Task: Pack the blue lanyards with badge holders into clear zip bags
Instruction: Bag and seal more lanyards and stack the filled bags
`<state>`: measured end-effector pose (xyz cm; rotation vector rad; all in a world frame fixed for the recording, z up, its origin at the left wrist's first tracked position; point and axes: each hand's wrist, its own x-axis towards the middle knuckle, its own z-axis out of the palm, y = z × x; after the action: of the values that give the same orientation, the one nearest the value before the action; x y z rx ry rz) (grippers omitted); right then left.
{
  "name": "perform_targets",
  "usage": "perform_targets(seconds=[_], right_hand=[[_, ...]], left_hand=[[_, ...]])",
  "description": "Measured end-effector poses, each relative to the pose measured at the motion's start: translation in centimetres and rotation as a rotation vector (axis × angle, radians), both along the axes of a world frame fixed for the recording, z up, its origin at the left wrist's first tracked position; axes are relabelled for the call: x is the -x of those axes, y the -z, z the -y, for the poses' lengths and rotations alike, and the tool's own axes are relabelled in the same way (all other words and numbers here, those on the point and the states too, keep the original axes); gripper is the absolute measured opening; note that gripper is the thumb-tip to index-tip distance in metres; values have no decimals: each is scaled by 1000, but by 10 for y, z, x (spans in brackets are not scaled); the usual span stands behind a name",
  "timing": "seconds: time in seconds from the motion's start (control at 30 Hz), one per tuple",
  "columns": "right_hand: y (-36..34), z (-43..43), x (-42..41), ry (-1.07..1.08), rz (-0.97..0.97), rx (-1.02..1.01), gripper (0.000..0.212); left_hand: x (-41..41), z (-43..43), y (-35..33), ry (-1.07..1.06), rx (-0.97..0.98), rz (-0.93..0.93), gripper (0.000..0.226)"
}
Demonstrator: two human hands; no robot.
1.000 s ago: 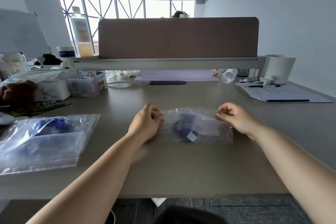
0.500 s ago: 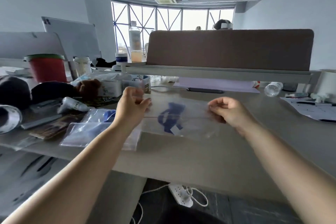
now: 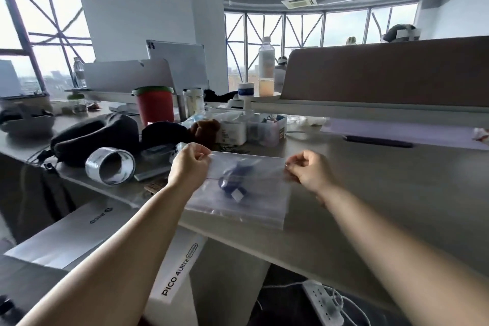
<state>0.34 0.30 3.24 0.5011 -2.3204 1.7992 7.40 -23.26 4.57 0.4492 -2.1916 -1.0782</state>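
Note:
A clear zip bag (image 3: 254, 201) hangs in the air above the left edge of the grey desk (image 3: 370, 193). Inside it lies a bunched blue lanyard (image 3: 232, 180) with a small white tag. My left hand (image 3: 189, 167) pinches the bag's top left corner. My right hand (image 3: 308, 171) pinches the top right corner, so the zip edge is stretched between them. The badge holder inside is too blurred to make out.
Left of the bag are a roll of silver tape (image 3: 111, 167), a black neck pillow (image 3: 95, 137), a red cup (image 3: 154, 106) and small boxes (image 3: 267, 130). A brown desk divider (image 3: 383, 71) stands behind. White cartons (image 3: 177, 278) and a power strip (image 3: 322, 302) lie on the floor below.
Both hands lifted the filled bag off the desk and carried it left, past the desk's left edge. My view swung left with it, hiding the other bags.

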Motion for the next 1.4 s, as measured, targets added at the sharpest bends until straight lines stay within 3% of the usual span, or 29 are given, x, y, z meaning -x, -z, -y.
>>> perform_targets(seconds=[0.13, 0.23, 0.3, 0.37, 0.43, 0.5, 0.57, 0.63, 1.4], right_hand=[[19, 7, 15, 114, -165, -291, 12], [27, 6, 21, 123, -174, -379, 4], [22, 6, 23, 175, -185, -326, 13], [11, 9, 15, 182, -316, -300, 28], [2, 14, 0, -42, -437, -361, 48], [4, 21, -15, -271, -398, -673, 62], [14, 23, -18, -325, -321, -1007, 66], [19, 21, -17, -320, -260, -1104, 69], [29, 20, 10, -329, -290, -1114, 79]], left_hand=[[13, 10, 18, 72, 73, 191, 19], [10, 8, 30, -17, 301, 298, 34], [0, -1, 28, -72, 464, 214, 38], [-9, -11, 25, -14, 623, 102, 43], [-14, -18, 27, 146, 768, 178, 50], [-14, -24, 37, 245, 801, 376, 50], [-14, -24, 44, 265, 751, 478, 50], [-12, -23, 46, 283, 721, 495, 50], [8, -13, 43, 306, 792, 422, 54]])
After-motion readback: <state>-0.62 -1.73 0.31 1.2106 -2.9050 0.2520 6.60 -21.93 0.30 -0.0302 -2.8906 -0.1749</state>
